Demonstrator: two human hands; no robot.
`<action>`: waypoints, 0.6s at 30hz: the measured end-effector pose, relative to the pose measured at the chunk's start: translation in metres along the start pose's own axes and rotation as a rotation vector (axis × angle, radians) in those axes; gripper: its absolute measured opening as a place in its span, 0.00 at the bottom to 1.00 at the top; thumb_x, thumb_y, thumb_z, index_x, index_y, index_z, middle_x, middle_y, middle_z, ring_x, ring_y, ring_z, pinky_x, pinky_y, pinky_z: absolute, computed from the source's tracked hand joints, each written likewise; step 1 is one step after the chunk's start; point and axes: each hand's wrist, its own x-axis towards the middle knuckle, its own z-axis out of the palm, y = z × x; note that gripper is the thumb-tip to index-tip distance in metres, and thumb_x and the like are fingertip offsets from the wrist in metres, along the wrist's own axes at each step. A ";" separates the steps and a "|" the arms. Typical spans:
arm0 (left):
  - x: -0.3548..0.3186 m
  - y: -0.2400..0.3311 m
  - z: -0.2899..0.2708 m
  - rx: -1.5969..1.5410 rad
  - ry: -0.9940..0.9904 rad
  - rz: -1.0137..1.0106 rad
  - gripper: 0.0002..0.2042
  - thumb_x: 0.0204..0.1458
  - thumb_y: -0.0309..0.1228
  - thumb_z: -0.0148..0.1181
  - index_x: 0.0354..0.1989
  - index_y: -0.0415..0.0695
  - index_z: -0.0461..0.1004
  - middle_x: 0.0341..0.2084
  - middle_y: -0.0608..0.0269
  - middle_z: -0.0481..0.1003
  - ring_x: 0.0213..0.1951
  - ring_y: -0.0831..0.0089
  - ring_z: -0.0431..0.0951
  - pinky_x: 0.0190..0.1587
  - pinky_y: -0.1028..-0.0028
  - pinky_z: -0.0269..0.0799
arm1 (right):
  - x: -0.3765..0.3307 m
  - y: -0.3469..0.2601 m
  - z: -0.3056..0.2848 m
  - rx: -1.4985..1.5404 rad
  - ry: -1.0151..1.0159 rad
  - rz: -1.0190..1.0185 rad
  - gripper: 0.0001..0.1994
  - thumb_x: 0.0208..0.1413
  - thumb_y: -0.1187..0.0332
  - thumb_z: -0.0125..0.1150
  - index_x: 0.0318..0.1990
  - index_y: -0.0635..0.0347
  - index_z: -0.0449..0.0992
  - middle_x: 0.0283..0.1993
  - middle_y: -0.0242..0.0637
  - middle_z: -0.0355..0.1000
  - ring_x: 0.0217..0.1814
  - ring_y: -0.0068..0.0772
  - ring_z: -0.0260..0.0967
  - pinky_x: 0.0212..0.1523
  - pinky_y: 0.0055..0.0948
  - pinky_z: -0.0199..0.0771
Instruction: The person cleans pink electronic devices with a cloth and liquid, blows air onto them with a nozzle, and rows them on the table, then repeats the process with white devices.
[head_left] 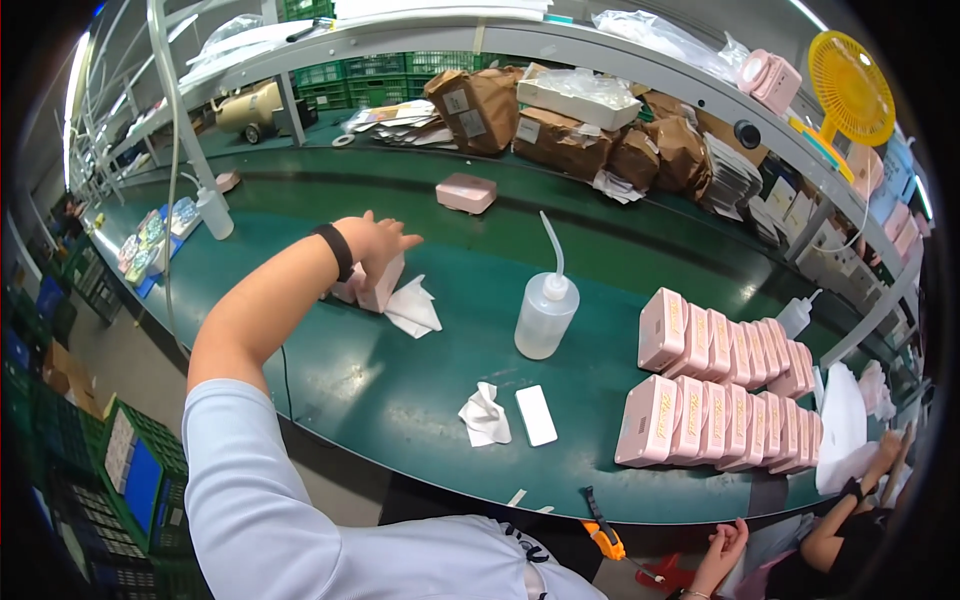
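My left hand (372,245) reaches across the bench with spread fingers, right over a pink box-shaped case (380,288). Its lower digit reaches down against the case, while the other fingers stretch out past it. Part of the case is hidden behind my wrist. Beside it lies a crumpled white cloth (413,307). Low at the bench's front edge is my right hand (727,550), loosely open, with nothing visible in it. A translucent squeeze bottle with a bent spout (547,318) stands mid-bench. Another white cloth (486,415) and a white rectangular block (537,416) lie nearer me.
Two rows of pink cases (690,425) stand on the right. One more pink case (466,193) lies farther back. Brown paper packages (565,140) fill the rear shelf beneath a yellow fan (852,88). An orange-handled tool (605,538) hangs at the front edge. A co-worker's hand (882,458) shows at right.
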 end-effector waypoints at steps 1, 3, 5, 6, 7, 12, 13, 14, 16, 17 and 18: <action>0.005 0.000 -0.001 0.016 -0.051 -0.042 0.65 0.18 0.37 0.81 0.73 0.51 0.47 0.67 0.52 0.57 0.68 0.55 0.59 0.67 0.38 0.46 | -0.001 -0.003 0.002 0.007 -0.011 0.008 0.17 0.63 0.74 0.55 0.58 0.64 0.66 0.43 0.39 0.74 0.44 0.32 0.72 0.45 0.25 0.74; 0.021 -0.005 -0.023 -0.145 -0.037 0.051 0.63 0.22 0.38 0.80 0.73 0.51 0.46 0.68 0.52 0.56 0.68 0.54 0.59 0.67 0.38 0.47 | -0.003 0.006 -0.004 -0.015 -0.019 -0.013 0.17 0.63 0.74 0.55 0.59 0.64 0.66 0.44 0.39 0.73 0.44 0.32 0.72 0.45 0.25 0.74; 0.041 -0.003 -0.049 -0.468 -0.031 0.226 0.59 0.29 0.40 0.79 0.73 0.51 0.46 0.69 0.51 0.54 0.68 0.53 0.59 0.66 0.38 0.49 | -0.007 0.015 -0.006 -0.058 -0.056 -0.047 0.18 0.64 0.73 0.55 0.60 0.64 0.65 0.45 0.40 0.73 0.45 0.31 0.71 0.46 0.25 0.73; 0.054 0.006 -0.056 -0.466 -0.030 0.235 0.59 0.29 0.40 0.79 0.73 0.51 0.46 0.69 0.51 0.54 0.68 0.53 0.59 0.66 0.38 0.49 | -0.007 0.020 -0.004 -0.061 -0.048 -0.045 0.18 0.64 0.73 0.55 0.60 0.64 0.65 0.45 0.40 0.73 0.45 0.31 0.71 0.46 0.25 0.73; 0.076 0.021 -0.065 -0.922 0.050 0.126 0.49 0.37 0.42 0.75 0.70 0.48 0.54 0.64 0.52 0.61 0.66 0.54 0.62 0.65 0.45 0.53 | -0.010 0.022 -0.001 -0.089 -0.047 -0.039 0.19 0.63 0.73 0.55 0.60 0.64 0.65 0.46 0.40 0.73 0.45 0.31 0.71 0.46 0.26 0.73; 0.227 0.074 -0.046 -1.951 0.295 -0.397 0.37 0.50 0.46 0.66 0.67 0.42 0.62 0.61 0.53 0.68 0.61 0.59 0.68 0.60 0.59 0.63 | -0.021 0.019 0.012 -0.277 -0.043 -0.104 0.19 0.63 0.72 0.56 0.60 0.64 0.64 0.47 0.39 0.72 0.43 0.30 0.70 0.44 0.26 0.72; 0.267 0.076 -0.028 -2.163 0.449 -0.470 0.36 0.51 0.44 0.66 0.66 0.42 0.62 0.60 0.53 0.69 0.60 0.59 0.69 0.59 0.60 0.65 | -0.026 0.017 0.012 -0.348 -0.044 -0.139 0.19 0.63 0.71 0.56 0.60 0.64 0.65 0.46 0.39 0.72 0.43 0.29 0.70 0.44 0.26 0.71; 0.304 0.067 -0.004 -2.365 0.626 -0.567 0.34 0.51 0.42 0.66 0.65 0.42 0.63 0.60 0.53 0.69 0.59 0.59 0.70 0.58 0.61 0.67 | -0.031 0.019 0.015 -0.355 -0.032 -0.133 0.19 0.63 0.71 0.56 0.60 0.64 0.65 0.46 0.39 0.72 0.43 0.29 0.70 0.44 0.26 0.71; 0.367 0.022 0.045 -2.579 0.841 -0.482 0.33 0.53 0.36 0.66 0.67 0.43 0.61 0.60 0.53 0.69 0.58 0.57 0.72 0.57 0.62 0.70 | -0.042 0.034 0.024 -0.236 0.023 -0.095 0.19 0.62 0.70 0.58 0.59 0.63 0.65 0.45 0.38 0.72 0.42 0.28 0.69 0.43 0.25 0.70; 0.386 -0.005 0.060 -2.574 0.839 -0.475 0.33 0.53 0.36 0.66 0.67 0.43 0.61 0.60 0.53 0.69 0.58 0.57 0.72 0.57 0.62 0.70 | -0.048 0.045 0.026 -0.169 0.051 -0.078 0.19 0.62 0.70 0.59 0.58 0.63 0.65 0.45 0.37 0.71 0.42 0.28 0.69 0.43 0.25 0.70; 0.397 -0.033 0.067 -2.444 0.787 -0.565 0.32 0.53 0.33 0.66 0.67 0.43 0.61 0.60 0.54 0.69 0.58 0.58 0.73 0.56 0.63 0.71 | -0.057 0.058 0.028 -0.174 0.046 -0.111 0.19 0.61 0.70 0.60 0.57 0.63 0.66 0.42 0.36 0.72 0.40 0.27 0.69 0.40 0.25 0.70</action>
